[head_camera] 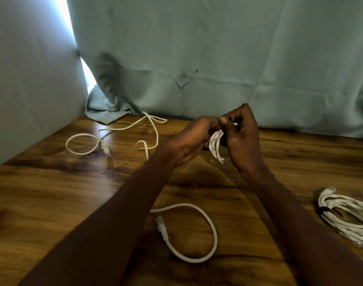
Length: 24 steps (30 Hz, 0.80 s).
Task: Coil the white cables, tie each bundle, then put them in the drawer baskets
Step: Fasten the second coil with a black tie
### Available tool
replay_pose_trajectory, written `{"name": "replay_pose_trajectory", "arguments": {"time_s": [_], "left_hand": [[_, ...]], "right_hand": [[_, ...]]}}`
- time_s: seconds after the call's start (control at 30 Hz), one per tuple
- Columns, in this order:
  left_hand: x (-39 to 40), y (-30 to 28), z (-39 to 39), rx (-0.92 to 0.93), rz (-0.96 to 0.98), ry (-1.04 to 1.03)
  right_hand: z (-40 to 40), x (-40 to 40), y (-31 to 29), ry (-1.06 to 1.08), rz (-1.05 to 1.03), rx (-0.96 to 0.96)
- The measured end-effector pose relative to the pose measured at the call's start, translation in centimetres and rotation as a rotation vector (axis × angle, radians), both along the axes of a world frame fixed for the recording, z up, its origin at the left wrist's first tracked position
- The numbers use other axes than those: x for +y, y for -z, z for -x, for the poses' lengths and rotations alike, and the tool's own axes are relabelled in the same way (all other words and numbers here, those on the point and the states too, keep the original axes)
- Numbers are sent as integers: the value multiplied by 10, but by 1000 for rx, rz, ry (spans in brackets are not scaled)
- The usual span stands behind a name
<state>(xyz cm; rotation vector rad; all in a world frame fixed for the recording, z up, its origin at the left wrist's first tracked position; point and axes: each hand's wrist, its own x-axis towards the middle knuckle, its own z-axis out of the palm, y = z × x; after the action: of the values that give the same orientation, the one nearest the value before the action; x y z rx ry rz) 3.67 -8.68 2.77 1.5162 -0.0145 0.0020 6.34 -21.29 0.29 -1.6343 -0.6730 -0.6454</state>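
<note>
A small bundle of folded white cable loops (216, 145) hangs between my two hands above the wooden table (52, 193). My left hand (190, 139) grips its upper part from the left, and my right hand (241, 139) pinches it from the right with fingers curled over the top. The cable's loose tail (199, 234) curves across the table near me and ends in a clear plug. Another loose white cable (118, 131) sprawls at the far left. A coiled white bundle (347, 217), tied with a dark band, lies at the right edge.
A pale green curtain (217, 58) hangs along the table's far side, its hem bunched on the wood at the back left. A light wall (28, 79) closes off the left side. No drawer or baskets are in view.
</note>
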Motion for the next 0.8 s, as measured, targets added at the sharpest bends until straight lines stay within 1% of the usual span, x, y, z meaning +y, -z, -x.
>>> {"name": "replay_pose_trajectory", "arguments": {"time_s": [0.13,0.23,0.3,0.37,0.4,0.47,0.57,0.63,0.73,0.8], "left_hand": [[-6,3,-3,1,236,10],[-11,8,-6,23,291,18],[-17,11,-7,4,328,-71],[-24,13,-9,-41,347,-270],[-27,15,-10,-61,371,-339],[-28,19,-12,-86,444,-413],[-25,18,-10,-47,527,-471],[-25,17,-9,0,570,-455],[-26,16,-12,-18,641,-472],[-23,18,-15,-13,664,-525]], "right_hand": [[6,4,-1,-44,-5,-36],[4,6,3,-3,8,-55],[2,8,5,62,32,-75],[2,10,6,135,77,-144],[2,11,7,168,97,-179],[5,14,8,178,105,-208],[5,17,10,152,107,-204],[3,18,11,131,95,-190],[1,18,11,80,68,-143],[4,20,11,55,63,-115]]}}
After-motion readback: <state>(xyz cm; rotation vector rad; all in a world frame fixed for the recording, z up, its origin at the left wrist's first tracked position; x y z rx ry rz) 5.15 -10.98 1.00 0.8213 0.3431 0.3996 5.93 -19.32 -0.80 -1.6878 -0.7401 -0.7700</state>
